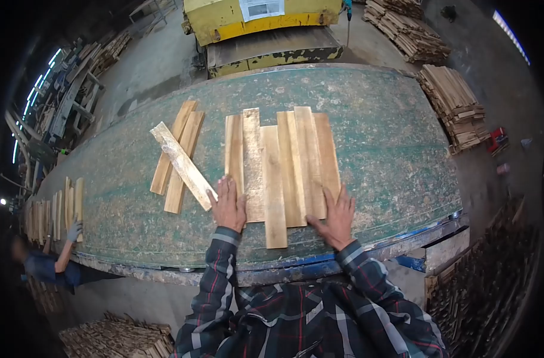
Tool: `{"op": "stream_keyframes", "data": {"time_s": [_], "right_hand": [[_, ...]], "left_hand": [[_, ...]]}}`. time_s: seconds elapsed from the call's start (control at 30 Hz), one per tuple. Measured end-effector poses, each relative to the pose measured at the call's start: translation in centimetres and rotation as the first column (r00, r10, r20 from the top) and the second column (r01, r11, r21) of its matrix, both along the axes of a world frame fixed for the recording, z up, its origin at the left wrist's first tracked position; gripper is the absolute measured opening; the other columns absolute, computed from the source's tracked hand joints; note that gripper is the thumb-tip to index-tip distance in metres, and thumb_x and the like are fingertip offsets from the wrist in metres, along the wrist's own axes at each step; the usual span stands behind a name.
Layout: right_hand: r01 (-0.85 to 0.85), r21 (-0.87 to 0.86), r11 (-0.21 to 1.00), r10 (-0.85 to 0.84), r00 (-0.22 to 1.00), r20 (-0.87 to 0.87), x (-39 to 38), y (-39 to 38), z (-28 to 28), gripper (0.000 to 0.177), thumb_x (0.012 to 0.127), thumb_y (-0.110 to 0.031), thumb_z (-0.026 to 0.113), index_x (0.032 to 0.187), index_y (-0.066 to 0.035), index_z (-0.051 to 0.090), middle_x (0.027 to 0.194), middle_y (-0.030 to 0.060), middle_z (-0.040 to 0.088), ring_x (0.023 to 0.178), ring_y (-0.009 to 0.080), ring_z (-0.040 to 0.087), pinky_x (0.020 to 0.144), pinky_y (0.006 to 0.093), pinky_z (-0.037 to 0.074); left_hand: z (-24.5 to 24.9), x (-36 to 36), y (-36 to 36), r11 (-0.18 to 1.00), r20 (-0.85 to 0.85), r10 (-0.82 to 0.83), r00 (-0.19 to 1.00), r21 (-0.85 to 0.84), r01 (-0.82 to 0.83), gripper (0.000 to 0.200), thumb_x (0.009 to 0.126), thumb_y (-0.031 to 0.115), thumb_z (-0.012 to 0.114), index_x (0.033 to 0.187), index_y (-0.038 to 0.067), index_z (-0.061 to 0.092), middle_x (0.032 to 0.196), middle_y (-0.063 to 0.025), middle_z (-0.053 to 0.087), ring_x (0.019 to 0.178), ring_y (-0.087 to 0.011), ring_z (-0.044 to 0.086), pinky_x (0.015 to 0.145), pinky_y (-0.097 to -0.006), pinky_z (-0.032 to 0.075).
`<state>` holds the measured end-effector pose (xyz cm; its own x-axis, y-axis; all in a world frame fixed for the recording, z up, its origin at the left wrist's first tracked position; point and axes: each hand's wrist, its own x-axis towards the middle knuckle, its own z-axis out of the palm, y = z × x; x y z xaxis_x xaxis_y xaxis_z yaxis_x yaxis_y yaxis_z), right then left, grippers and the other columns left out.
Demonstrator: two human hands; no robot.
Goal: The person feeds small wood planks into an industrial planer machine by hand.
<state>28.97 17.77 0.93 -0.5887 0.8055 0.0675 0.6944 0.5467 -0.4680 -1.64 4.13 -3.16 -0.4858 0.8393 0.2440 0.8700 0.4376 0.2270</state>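
Several wooden slats [273, 179] lie side by side in a row on the green worktable [379, 137], with their ends uneven. One slat near the middle [276, 221] sticks out toward me. My left hand [229, 206] rests at the row's left edge, fingers stretched over the near end of the leftmost slat [233, 143]. At the opposite edge, my right hand [336, 219] has its fingers spread against the rightmost slat [327, 149]. To the left, a pale slat [182, 161] lies slantwise across two others [187, 152], its near end close to my left hand.
A co-worker's gloved hand [75, 230] touches slats [71, 203] at the table's left end. Beyond the far edge stands a yellow machine [263, 24]. Stacked wood [453, 107] is at the right, with more wood pieces [117, 337] below the table's near side.
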Motion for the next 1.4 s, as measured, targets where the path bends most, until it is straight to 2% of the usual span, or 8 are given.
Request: {"op": "stream_keyframes", "data": {"time_s": [0.2,0.43,0.53,0.63,0.97,1.13,1.27,1.4], "right_hand": [[-0.174,0.098,0.98,0.173,0.985,0.015,1.5,-1.5,3.7,0.108,0.07,-0.078,0.073,0.153,-0.014,0.045,0.165,0.0351,0.011,0.155,0.0508,0.005,0.115,0.0771,-0.004],[-0.403,0.071,0.912,0.406,0.913,-0.037,-3.2,-3.9,-0.4,0.09,0.079,-0.07,0.07,0.151,-0.02,0.05,0.167,0.0207,0.023,0.157,0.0416,0.013,0.118,0.0753,-0.003],[-0.33,0.132,0.935,0.339,0.939,-0.052,-3.9,-3.4,-1.7,0.08,0.083,-0.066,0.069,0.146,-0.019,0.056,0.164,0.017,0.033,0.152,0.0389,0.028,0.12,0.0715,0.005],[-0.295,0.129,0.947,0.309,0.945,-0.106,-4.5,-2.8,-1.4,0.075,0.085,-0.062,0.069,0.143,-0.017,0.058,0.161,0.0179,0.037,0.147,0.0397,0.035,0.12,0.0695,0.009],[0.075,0.169,0.983,-0.053,0.989,-0.135,3.6,1.6,2.2,0.067,0.091,-0.045,0.071,0.141,-0.005,0.053,0.151,0.0288,0.04,0.133,0.0455,0.042,0.113,0.0609,0.026],[0.215,0.109,0.971,-0.199,0.97,-0.138,6.3,2.4,1.0,0.066,0.095,-0.047,0.067,0.143,-0.003,0.051,0.143,0.0266,0.044,0.128,0.0435,0.041,0.109,0.0551,0.03],[0.176,-0.025,0.984,-0.177,0.982,-0.058,6.0,2.6,0.9,0.071,0.092,-0.047,0.071,0.143,-0.002,0.051,0.125,0.0222,0.049,0.118,0.0394,0.045,0.101,0.0515,0.035],[0.086,-0.016,0.996,-0.087,0.996,-0.029,4.5,3.3,1.0,0.077,0.085,-0.047,0.077,0.141,0.0,0.052,0.111,0.0193,0.051,0.107,0.0365,0.048,0.094,0.0486,0.038]], "left_hand": [[4.8,7.9,-0.5,0.998,-0.231,-0.038,0.972,-0.061,0.024,0.08,0.095,0.045,0.06,0.161,0.008,0.032,0.162,-0.0283,0.03,0.149,-0.0489,0.026,0.12,-0.0644,0.016],[7.2,-3.2,0.7,0.762,0.167,0.642,0.748,-0.028,-0.647,0.088,0.086,0.052,0.074,0.15,-0.002,0.043,0.132,-0.0286,0.056,0.121,-0.0449,0.053,0.104,-0.0502,0.043],[3.2,-7.2,-0.6,0.887,0.138,0.432,0.891,0.118,-0.447,0.086,0.085,0.035,0.079,0.149,-0.007,0.04,0.128,-0.0279,0.059,0.117,-0.0399,0.059,0.102,-0.0468,0.047],[6.1,-5.3,-2.6,0.811,0.881,-0.1,0.463,0.342,-0.474,0.083,0.082,0.021,0.079,0.148,-0.011,0.041,0.129,-0.0218,0.064,0.118,-0.0302,0.062,0.103,-0.041,0.048],[6.2,-2.8,-5.7,0.678,0.845,-0.534,0.013,0.437,-0.591,0.074,0.092,0.021,0.059,0.157,-0.001,0.03,0.136,-0.0299,0.058,0.095,-0.0392,0.072,0.071,-0.0476,0.066],[4.4,-3.3,-8.1,0.62,0.771,-0.637,0.026,0.532,-0.576,0.07,0.097,0.029,0.06,0.156,0.0,0.034,0.135,-0.0295,0.059,0.094,-0.0399,0.073,0.071,-0.0472,0.066],[-0.1,-5.2,-9.2,0.758,0.928,-0.036,0.372,0.268,-0.595,0.056,0.096,0.038,0.068,0.137,0.001,0.062,0.125,-0.0245,0.069,0.11,-0.0304,0.069,0.1,-0.0386,0.051],[4.2,-2.5,-4.9,0.834,0.272,0.541,0.796,-0.058,-0.548,0.049,0.096,0.042,0.061,0.129,0.006,0.067,0.108,-0.031,0.07,0.092,-0.044,0.063,0.087,-0.0553,0.049]]}}
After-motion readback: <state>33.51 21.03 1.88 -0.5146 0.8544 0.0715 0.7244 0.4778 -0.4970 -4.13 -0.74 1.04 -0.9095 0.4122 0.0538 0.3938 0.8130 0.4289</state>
